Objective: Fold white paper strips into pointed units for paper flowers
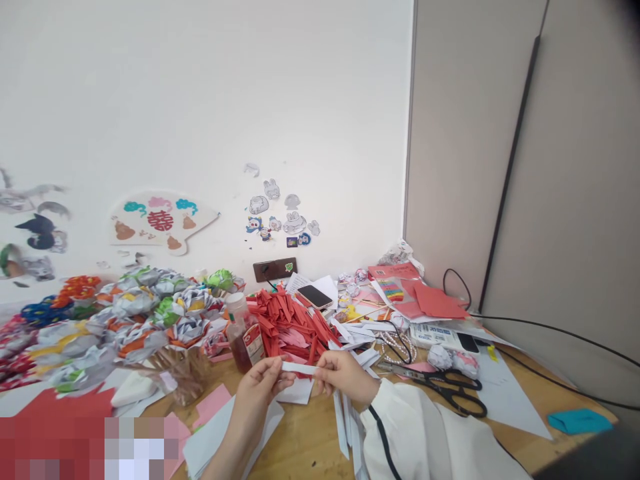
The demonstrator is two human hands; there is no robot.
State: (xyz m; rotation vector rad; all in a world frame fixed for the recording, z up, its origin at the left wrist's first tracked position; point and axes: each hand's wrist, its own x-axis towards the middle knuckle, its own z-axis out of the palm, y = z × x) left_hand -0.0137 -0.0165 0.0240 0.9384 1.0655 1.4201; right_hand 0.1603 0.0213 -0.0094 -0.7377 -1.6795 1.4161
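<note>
A narrow white paper strip [299,368] is stretched between my two hands above the wooden table. My left hand [264,379] pinches its left end, and my right hand [343,377] pinches the right end. Just behind the hands lies a heap of folded red paper strips [295,320]. A bottle of brownish-red liquid [243,340] with a white cap stands close behind my left hand. White folded strips [345,427] lie below my right hand and partly under its sleeve. White paper sheets [210,433] rest beside my left forearm.
Black-handled scissors [457,390] lie at right. A phone [315,297] rests behind the red heap. Crumpled paper flowers [145,300] are piled at left, near a container of thin sticks [183,373]. Red paper [440,301] and a blue item [580,421] lie at right; black cables cross there.
</note>
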